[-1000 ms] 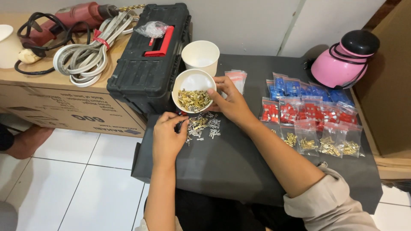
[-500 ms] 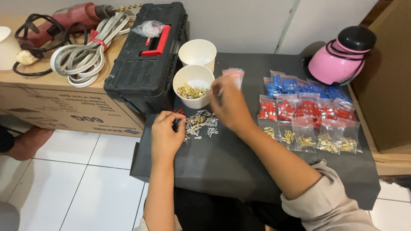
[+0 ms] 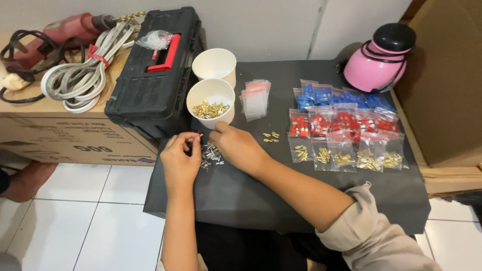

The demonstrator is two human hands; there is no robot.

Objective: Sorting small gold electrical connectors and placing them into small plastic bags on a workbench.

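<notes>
**Both hands down on the little terminal pile, middle of the frame**

So the left hand [image 3: 181, 159] sits just left of center with its fingers curled in narrow, pinching something tiny with a bit of red on it; too small to say exactly what. The right hand [image 3: 238, 148] lies right next to it, knuckles up, fingers bent down toward the table. I can't tell if it's actually gripping anything. Between the two hands sits the small pile of silvery metal terminals [image 3: 211, 154] on the dark tabletop [image 3: 261, 200], touching or nearly touching both sets of fingertips.

Just above the hands there's a white paper cup [image 3: 211, 103] with brass-coloured connectors in the bottom, and a second paper cup [image 3: 215, 65] behind it. Right of that, a stack of clear little zip bags [image 3: 255, 99], then a couple of loose brass pieces [image 3: 271, 136] just beside the right hand.

Right half of the frame: rows of filled bags [image 3: 346, 130], blue ones at the back, red in the middle, brass at the front. Pink helmet-looking thing [image 3: 379, 60] in the upper right. Black toolbox [image 3: 155, 75] upper left of center, with a coiled white cable [image 3: 80, 80] and a red drill [image 3: 70, 27] on a cardboard box at the far upper left.
</notes>
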